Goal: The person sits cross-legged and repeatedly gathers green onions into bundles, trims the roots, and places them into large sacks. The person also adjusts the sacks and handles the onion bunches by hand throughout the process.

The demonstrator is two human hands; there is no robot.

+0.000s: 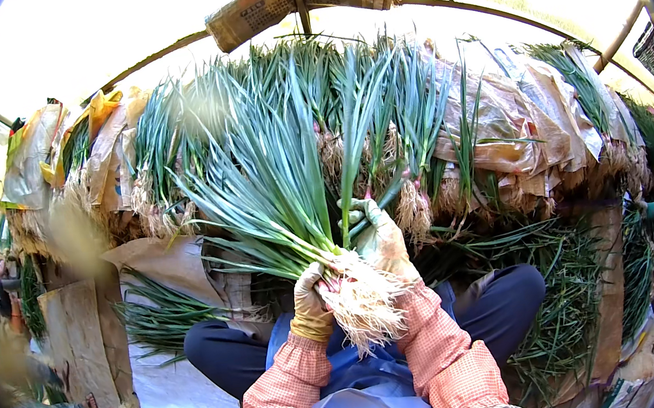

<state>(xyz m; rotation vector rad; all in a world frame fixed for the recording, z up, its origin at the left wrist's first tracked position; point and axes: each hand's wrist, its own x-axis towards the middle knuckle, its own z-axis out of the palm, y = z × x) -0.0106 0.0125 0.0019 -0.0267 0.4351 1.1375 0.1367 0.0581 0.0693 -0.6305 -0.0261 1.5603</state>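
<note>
Head view: left hand (311, 301) clamped round the green onion bunch (309, 241) just above its roots (366, 298), leaves (261, 171) slanting up-left, right hand (382, 240) right beside, can't tell what it's pinching

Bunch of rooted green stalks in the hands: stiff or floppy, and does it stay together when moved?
The bunch is probably springy, flexing toward the tips: its leaves are long and narrow but run fairly straight. It may splay if released, since the leaves fan out and no tie shows. The roots look fine and tangled, so they could snag.
</note>
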